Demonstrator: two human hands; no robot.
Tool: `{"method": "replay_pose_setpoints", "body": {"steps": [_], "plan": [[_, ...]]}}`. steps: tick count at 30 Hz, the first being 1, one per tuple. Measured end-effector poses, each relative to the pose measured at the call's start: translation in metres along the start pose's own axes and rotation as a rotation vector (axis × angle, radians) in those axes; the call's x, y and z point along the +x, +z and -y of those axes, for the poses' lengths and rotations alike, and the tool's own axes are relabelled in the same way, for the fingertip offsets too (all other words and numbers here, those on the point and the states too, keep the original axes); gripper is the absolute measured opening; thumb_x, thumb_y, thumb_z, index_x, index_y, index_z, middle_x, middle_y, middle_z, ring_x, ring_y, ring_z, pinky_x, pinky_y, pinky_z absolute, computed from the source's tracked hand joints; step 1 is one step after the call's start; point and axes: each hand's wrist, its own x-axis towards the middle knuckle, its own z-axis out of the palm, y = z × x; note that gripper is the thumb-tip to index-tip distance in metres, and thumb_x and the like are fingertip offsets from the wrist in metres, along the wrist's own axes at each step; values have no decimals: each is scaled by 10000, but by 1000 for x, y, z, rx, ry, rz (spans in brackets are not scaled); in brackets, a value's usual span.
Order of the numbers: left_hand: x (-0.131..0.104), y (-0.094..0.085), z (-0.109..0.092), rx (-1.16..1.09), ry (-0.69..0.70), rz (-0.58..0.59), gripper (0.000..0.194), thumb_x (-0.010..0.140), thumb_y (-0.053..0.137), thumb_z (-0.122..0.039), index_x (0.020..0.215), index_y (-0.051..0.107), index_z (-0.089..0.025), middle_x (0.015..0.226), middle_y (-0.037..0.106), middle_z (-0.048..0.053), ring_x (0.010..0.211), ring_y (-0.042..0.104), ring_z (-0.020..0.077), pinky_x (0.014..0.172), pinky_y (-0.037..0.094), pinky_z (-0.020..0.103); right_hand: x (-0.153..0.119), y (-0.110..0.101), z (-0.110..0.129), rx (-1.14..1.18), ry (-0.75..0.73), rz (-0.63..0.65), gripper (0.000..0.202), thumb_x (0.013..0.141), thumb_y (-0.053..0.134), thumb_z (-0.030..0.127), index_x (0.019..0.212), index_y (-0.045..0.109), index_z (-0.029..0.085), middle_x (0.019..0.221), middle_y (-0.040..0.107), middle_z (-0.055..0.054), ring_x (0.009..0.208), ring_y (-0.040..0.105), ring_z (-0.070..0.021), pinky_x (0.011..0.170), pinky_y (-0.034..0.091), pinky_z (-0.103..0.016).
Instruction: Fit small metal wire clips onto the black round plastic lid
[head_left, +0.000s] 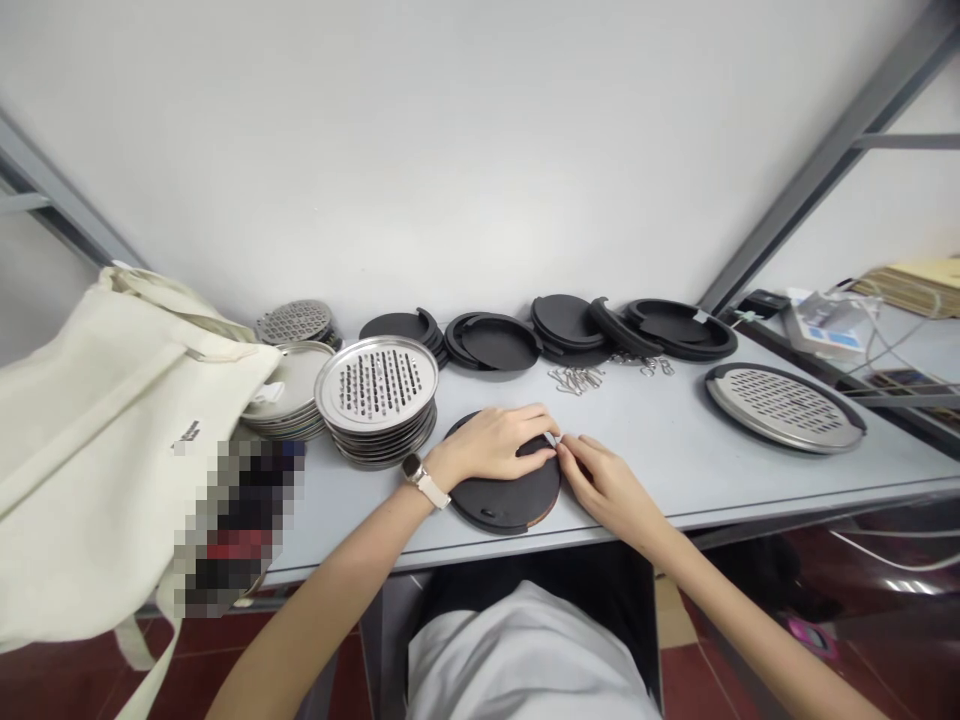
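A black round tray (502, 497) lies on the table in front of me, with a narrow brownish patch along its lower right rim. My left hand (495, 445) rests across its top, thumb and fingers curled in at the right rim. There my right hand (607, 490) meets it with fingertips pinched together. A small pale glint shows between the fingertips of both hands; it is too small to name. Behind the tray lies a loose pile of small metal hooks (576, 380).
Left stands a stack of round metal grater plates (377, 385), beside more metal plates (292, 385) and a cream cloth bag (112, 430). Several black round trays (566, 318) line the wall. A grater plate in a black tray (787, 408) lies right. Metal frame posts (817, 160) flank the table.
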Motion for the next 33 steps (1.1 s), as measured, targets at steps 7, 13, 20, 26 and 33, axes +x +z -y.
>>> {"method": "replay_pose_setpoints", "body": {"steps": [7, 13, 20, 26, 33], "plan": [[0, -1, -2, 35, 6, 3, 262, 907, 444, -243, 1155, 518, -201, 1096, 582, 43, 938, 595, 177, 745, 458, 264, -1, 0, 1, -10, -7, -20, 241, 964, 341, 277, 747, 423, 214, 683, 454, -2, 615, 488, -162, 605, 375, -280], [0, -1, -3, 99, -2, 2, 211, 914, 443, -268, 1086, 541, -195, 1048, 582, 41, 869, 596, 172, 702, 444, 265, -1, -2, 6, 52, 23, -48, 210, 958, 334, 261, 764, 404, 221, 703, 484, -3, 625, 492, -158, 614, 388, -268], [-2, -2, -3, 135, 5, 0, 198, 913, 443, -276, 1067, 536, -193, 1080, 568, 44, 831, 596, 163, 661, 429, 263, 0, -3, 6, 104, 43, -34, 193, 959, 354, 281, 790, 426, 220, 703, 493, 7, 632, 491, -150, 624, 391, -257], [-2, -2, -3, 90, 24, 3, 217, 918, 429, -250, 1101, 533, -198, 1077, 583, 37, 908, 595, 172, 706, 443, 260, 0, -3, 5, 86, 28, -44, 187, 959, 361, 283, 823, 471, 217, 724, 527, -11, 645, 514, -161, 630, 403, -265], [-1, -2, -2, 50, -13, -5, 295, 911, 447, -260, 1193, 515, -205, 1167, 553, 50, 953, 594, 175, 762, 472, 264, -1, -3, 4, 83, 34, -50, 215, 952, 377, 304, 761, 434, 223, 673, 495, 3, 601, 494, -155, 606, 403, -260]]}}
